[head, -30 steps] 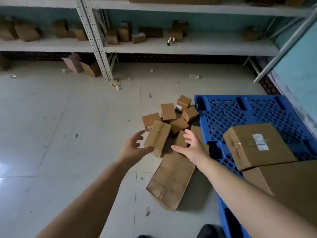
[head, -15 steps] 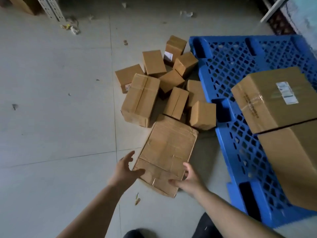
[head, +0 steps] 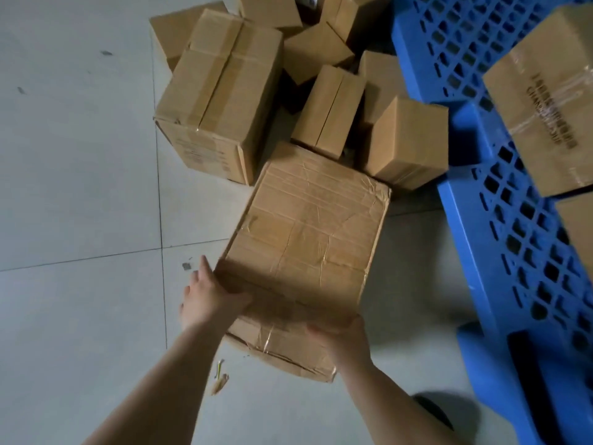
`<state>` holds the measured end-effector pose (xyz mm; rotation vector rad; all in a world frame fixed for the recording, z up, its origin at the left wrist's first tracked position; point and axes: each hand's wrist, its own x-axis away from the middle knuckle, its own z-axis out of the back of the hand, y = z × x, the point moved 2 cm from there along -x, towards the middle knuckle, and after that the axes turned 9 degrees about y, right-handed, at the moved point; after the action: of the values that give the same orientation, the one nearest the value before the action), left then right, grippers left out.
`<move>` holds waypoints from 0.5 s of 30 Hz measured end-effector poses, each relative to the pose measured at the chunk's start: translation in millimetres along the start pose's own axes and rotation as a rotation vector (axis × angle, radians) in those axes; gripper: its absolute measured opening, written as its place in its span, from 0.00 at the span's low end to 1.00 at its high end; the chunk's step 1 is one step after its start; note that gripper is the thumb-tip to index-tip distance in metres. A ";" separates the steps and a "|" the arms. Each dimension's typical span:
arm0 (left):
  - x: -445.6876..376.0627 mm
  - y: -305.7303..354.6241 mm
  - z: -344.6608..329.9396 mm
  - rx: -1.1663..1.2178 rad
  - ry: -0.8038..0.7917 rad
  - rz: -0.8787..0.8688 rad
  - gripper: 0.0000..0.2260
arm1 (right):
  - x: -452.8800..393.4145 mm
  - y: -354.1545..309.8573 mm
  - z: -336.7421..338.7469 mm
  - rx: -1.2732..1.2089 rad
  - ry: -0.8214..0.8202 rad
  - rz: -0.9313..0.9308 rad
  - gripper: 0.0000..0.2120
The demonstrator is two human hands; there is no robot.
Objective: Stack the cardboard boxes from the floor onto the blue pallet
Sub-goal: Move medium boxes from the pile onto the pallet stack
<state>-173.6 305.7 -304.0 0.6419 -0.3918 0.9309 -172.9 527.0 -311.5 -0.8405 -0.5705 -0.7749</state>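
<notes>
Left hand: the left hand [head: 208, 300] grasps the near left corner of the crumpled box [head: 305, 252], thumb on top.
Right hand: the right hand [head: 343, 338] clasps the near right corner, so the wide box is held evenly from both sides.
Box: on the floor [head: 80, 187], near the camera.
Pallet: the blue pallet [head: 500, 245] lies just right, a short carry away.
Others: smaller boxes [head: 330, 110] are heaped farther off.

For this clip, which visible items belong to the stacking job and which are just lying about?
Job:
- large creased flat cardboard box, gripped by left hand and right hand
- smaller brown cardboard boxes on floor
- blue plastic lattice pallet
- taped cardboard box on pallet

Lying about:
- small floor scrap
</notes>
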 end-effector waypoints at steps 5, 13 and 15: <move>26.7 -0.2 27.5 0.168 0.027 0.038 0.31 | 25.2 -15.2 35.3 -0.063 0.014 0.081 0.38; 128.6 77.0 166.6 0.541 0.032 0.263 0.22 | 105.0 -148.4 150.6 -0.026 -0.063 0.119 0.22; 158.6 106.5 211.7 0.583 0.011 0.305 0.26 | 131.8 -194.6 191.0 -0.039 -0.099 0.156 0.19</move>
<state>-184.1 309.1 -19.0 1.1276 -0.2052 1.3576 -275.3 551.3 -27.5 -0.9516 -0.5717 -0.6064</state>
